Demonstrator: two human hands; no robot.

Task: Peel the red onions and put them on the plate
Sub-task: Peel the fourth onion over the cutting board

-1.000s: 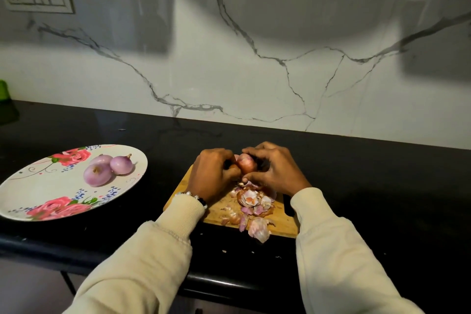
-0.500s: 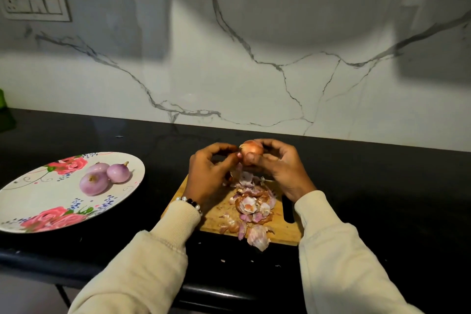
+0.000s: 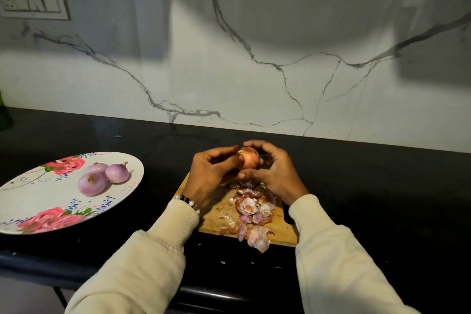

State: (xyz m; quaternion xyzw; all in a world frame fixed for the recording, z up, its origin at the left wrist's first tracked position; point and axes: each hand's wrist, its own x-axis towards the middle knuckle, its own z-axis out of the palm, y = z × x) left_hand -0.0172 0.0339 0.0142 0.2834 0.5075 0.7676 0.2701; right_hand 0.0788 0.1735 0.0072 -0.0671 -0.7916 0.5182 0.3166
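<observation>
Desk: the black glossy stone desk (image 3: 356, 186) carries everything; behind it stands a white marble wall with grey veins (image 3: 254, 84).
Plate: the oval white plate with pink roses (image 3: 38, 201) lies at the left, well apart from the board.
Board: the wooden cutting board (image 3: 216, 219) lies under both hands.
Done: three peeled purple onions (image 3: 93, 183) rest together on the plate.
In hand: one red onion with orange-brown dry skin (image 3: 249, 158) is held above the board's far end, not yet peeled.
Left hand: the left hand (image 3: 211, 173) presses its thumb and curled fingers on the onion's left side.
Right hand: the right hand (image 3: 274, 173) wraps curled fingers around the onion.
Left to do: probably strip this skin, then carry the onion to the plate.
Waste: the loose pile of onion skins (image 3: 252, 209) covers the board; one piece hangs over its near edge.
In the way: nothing seems to block the path to the plate.
</observation>
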